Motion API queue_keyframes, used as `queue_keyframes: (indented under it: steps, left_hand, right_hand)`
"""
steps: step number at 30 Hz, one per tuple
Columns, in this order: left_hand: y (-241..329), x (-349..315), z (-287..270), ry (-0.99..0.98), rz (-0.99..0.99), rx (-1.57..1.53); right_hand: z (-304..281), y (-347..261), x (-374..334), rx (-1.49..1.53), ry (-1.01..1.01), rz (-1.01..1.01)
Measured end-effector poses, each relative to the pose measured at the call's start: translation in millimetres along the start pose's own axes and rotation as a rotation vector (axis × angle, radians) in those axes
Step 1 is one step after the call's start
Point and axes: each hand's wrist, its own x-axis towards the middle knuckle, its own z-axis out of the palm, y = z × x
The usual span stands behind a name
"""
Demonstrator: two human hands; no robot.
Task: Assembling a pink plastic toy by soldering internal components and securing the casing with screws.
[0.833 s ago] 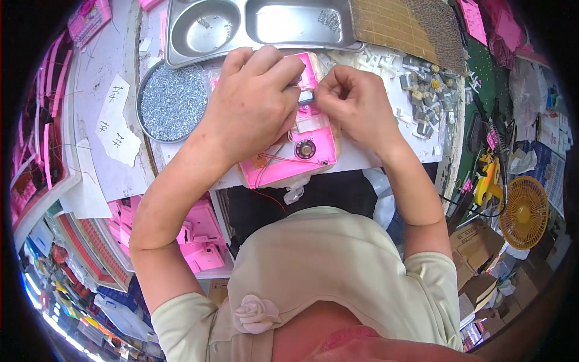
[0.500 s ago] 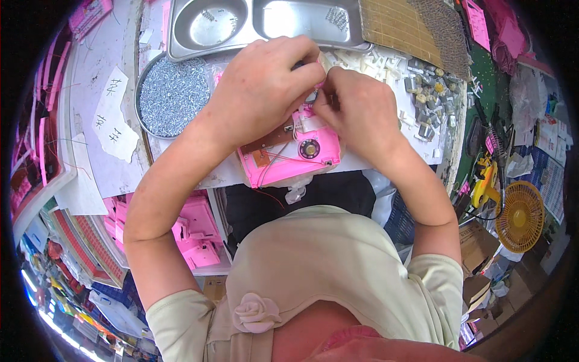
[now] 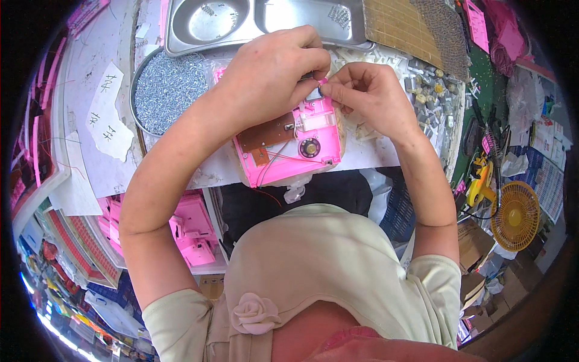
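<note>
A pink plastic housing point(image 3: 289, 166) lies open-side up at the table's front edge. Inside it are a brown circuit board point(image 3: 265, 134), a round black-rimmed speaker point(image 3: 309, 148), thin wires and a whitish clear piece point(image 3: 315, 122). My left hand point(image 3: 277, 69) reaches over the far side with fingers curled and closed; its fingertips are partly hidden. Beside them a small silver part point(image 3: 314, 95) sits at the housing's far right corner. Thumb and forefinger of my right hand point(image 3: 374, 99) pinch together at that part's right side. What either hand grips is too small or covered.
A round tray of screws point(image 3: 172, 93) stands on the left, below a steel compartment tray point(image 3: 211, 47). White plastic pieces point(image 3: 392, 60) and small silver motors point(image 3: 425, 90) lie to the right. Brown cardboard point(image 3: 401, 27) is at the back; a yellow fan point(image 3: 514, 216) stands far right.
My right hand has shifted slightly right and its fingers have extended away from the housing, uncovering the silver part and the housing's right side. My left hand has moved slightly up.
</note>
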Motion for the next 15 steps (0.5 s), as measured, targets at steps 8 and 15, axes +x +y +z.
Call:
queue_keyframes:
  steps: [8,15]
  left_hand:
    - [-1.8,-0.6,1.3,0.028,0.024,0.014]
    - [-2.2,-1.1,2.8,0.026,0.014,0.016]
  right_hand:
    - [-0.1,6.7,-1.6,0.065,-0.002,-0.03]
    - [9.0,7.7,-4.3,0.044,0.076,-0.135]
